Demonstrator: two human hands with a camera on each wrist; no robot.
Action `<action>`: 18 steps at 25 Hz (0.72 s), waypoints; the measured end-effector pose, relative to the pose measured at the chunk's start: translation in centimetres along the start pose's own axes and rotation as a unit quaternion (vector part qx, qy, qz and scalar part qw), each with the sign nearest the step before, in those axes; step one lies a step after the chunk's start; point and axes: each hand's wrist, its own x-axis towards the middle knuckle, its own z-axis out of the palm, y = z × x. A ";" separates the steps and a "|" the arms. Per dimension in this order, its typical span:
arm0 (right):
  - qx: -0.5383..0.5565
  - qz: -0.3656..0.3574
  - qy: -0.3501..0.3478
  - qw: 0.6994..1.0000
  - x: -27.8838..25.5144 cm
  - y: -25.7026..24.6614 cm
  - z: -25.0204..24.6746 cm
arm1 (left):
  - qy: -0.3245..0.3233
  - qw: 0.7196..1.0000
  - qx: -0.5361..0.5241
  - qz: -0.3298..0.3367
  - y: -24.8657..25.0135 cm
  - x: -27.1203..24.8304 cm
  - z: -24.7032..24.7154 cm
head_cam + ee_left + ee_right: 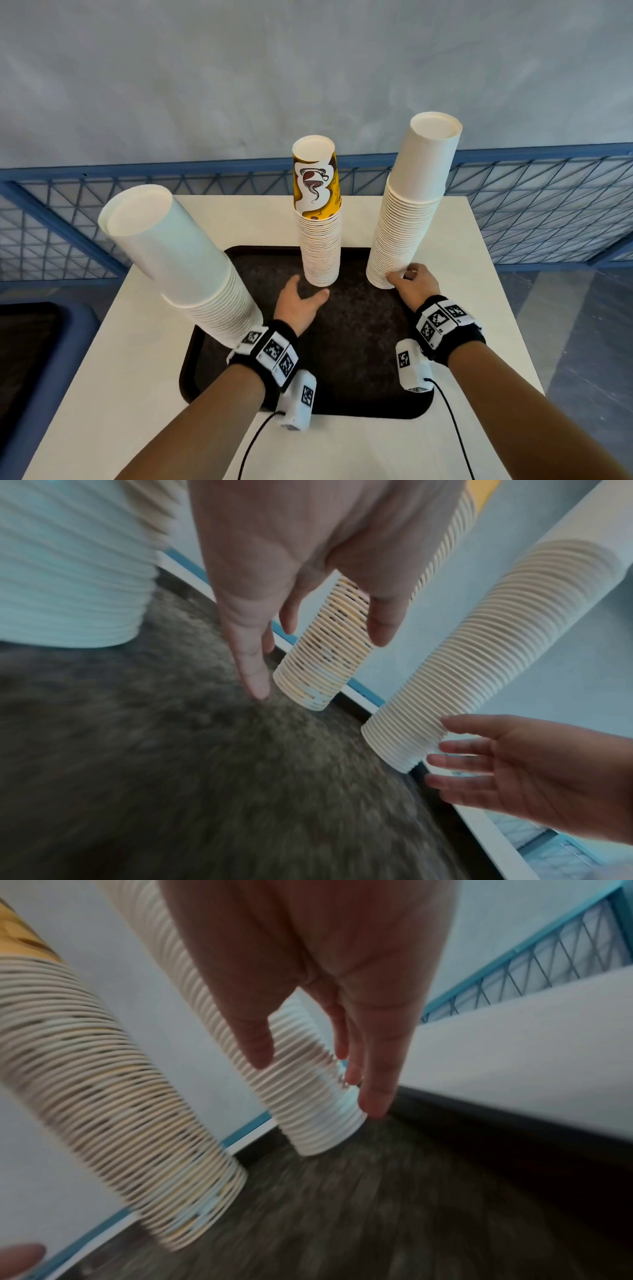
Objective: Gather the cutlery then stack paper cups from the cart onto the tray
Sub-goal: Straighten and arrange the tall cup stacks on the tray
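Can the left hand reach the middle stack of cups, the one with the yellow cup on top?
Probably yes: the left hand is open just before the yellow-topped stack, and nothing stands between them.

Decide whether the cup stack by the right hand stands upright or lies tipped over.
Upright. The cup stack stands base-down on the tray's far right corner, the top cup's flat bottom facing up; the right hand touches its base.

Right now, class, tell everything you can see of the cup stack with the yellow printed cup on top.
The yellow-topped stack is a tall column of nested paper cups, upside down, ribbed with cream rims. Its top cup is yellow with a brown coffee-cup print. It stands upright near the dark tray's far edge. The left hand, fingers relaxed, hovers beside its base; contact is unclear.
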 end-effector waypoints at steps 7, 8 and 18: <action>-0.002 0.010 -0.109 0.994 -4.5 0.1 6.6 | 0.177 0.983 -0.034 -0.042 -8.7 -5.5 -5.0; 0.004 -0.009 -0.112 0.994 -4.8 -1.0 6.9 | 0.223 0.973 -0.047 -0.037 -9.1 -5.3 -6.0; 0.024 -0.102 -0.083 0.991 -2.0 -7.0 8.6 | 0.236 0.968 -0.081 0.032 -5.2 -0.1 -9.5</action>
